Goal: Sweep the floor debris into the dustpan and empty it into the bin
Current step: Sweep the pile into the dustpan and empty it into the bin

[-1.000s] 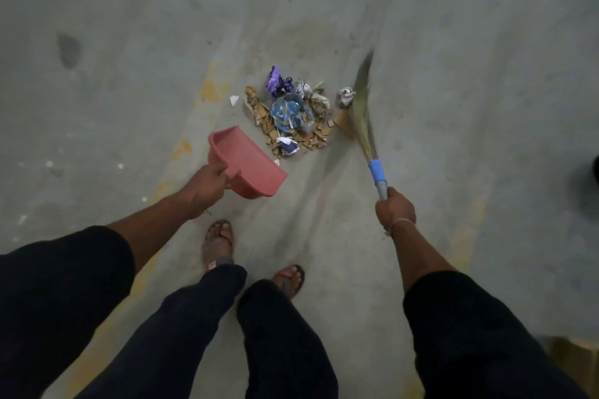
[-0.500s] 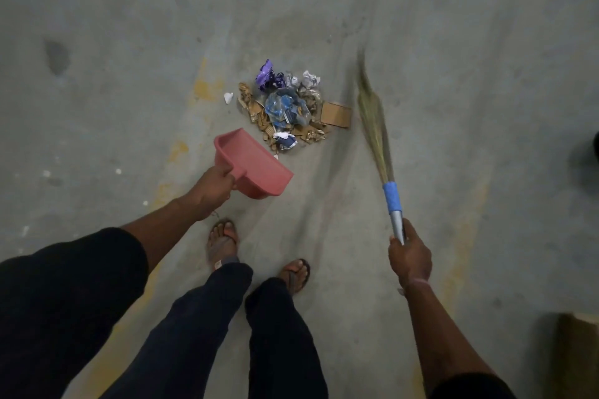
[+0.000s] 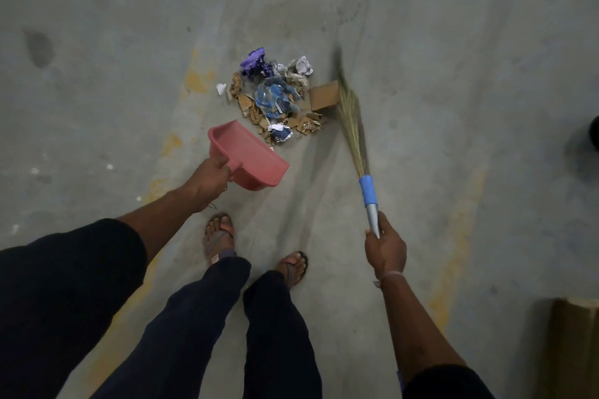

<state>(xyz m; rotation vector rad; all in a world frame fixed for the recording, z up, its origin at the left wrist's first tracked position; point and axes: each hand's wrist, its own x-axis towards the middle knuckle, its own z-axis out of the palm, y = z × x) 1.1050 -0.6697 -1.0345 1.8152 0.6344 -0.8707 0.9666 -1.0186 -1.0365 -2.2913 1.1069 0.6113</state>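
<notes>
Grey concrete floor (image 3: 453,42) with yellow paint marks, 1 pile of debris (image 3: 275,97) and 2 sandalled feet below it.

Left hand (image 3: 209,180) grips the handle of the pink dustpan (image 3: 248,159), held tilted just beside the pile's near edge. Right hand (image 3: 385,248) is wrapped round the broom (image 3: 351,126) handle; its bristles touch a cardboard piece (image 3: 324,95) on the pile's right side. Whether the dustpan touches the floor is unclear.
</notes>
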